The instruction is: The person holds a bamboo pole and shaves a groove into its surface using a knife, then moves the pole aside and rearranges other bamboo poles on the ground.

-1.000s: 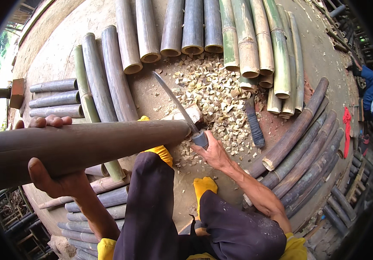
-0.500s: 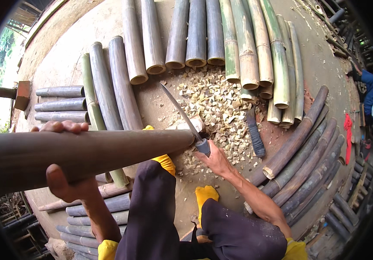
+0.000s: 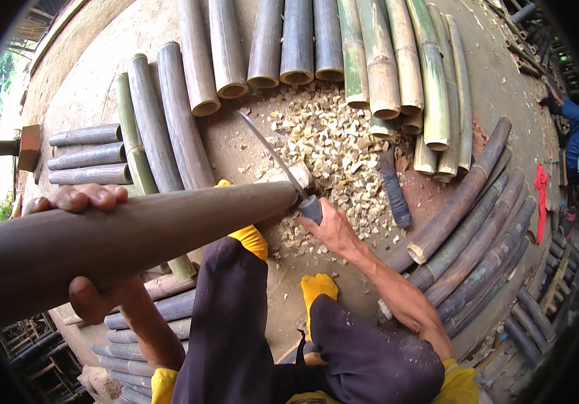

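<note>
A thick dark bamboo tube crosses from the left edge toward the middle, its narrower-looking far end beside the knife. My left hand grips the tube near its left end, fingers over the top and thumb on the near side. My right hand is closed round the dark handle of a long curved knife. Its blade points up and left, passing close by the tube's far end; whether they touch I cannot tell. Behind the blade lies a pale wood block, partly hidden. Pale cut chips are heaped beyond my right hand.
Bamboo tubes stand in an arc at the far side, with more dark tubes at the right and others at the lower left. A dark wrapped object lies beside the chips. A person in blue is at the far right.
The whole view has shifted slightly, so the surroundings sit higher and a little left. The tube's left end has gone further toward the picture's edge. Both hands keep their grips.
</note>
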The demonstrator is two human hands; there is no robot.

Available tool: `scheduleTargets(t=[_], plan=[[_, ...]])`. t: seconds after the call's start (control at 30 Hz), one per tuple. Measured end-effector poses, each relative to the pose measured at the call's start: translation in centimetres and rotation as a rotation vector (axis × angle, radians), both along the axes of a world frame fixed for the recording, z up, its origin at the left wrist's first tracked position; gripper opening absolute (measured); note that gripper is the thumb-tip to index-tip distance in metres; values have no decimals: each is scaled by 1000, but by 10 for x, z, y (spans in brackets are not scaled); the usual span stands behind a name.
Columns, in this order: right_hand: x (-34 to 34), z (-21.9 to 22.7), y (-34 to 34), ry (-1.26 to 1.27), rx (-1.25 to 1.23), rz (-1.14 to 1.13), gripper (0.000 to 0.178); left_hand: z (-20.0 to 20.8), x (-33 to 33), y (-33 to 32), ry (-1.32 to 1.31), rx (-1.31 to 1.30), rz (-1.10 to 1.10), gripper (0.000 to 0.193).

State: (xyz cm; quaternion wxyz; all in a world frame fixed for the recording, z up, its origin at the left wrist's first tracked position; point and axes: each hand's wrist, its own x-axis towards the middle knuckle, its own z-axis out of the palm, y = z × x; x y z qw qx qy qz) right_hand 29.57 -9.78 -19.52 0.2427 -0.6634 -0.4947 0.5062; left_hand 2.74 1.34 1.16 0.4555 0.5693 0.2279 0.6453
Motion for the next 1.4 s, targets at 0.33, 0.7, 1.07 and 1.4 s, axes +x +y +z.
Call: scheduleTargets(t=[0.33,0.7,1.07,1.4], plan=[[2,-20,-9,13,303,-50,35,-2,1,8,-2,7,-26,80],[-9,43,-8,69,721,-124,37,-4,-24,19,19,52,-160,85],[-12,53,-5,24,588,-121,39,-7,-24,22,-4,75,-216,86],[2,-31,-10,-81,96,-61,42,9,17,17,-42,-229,528,68]])
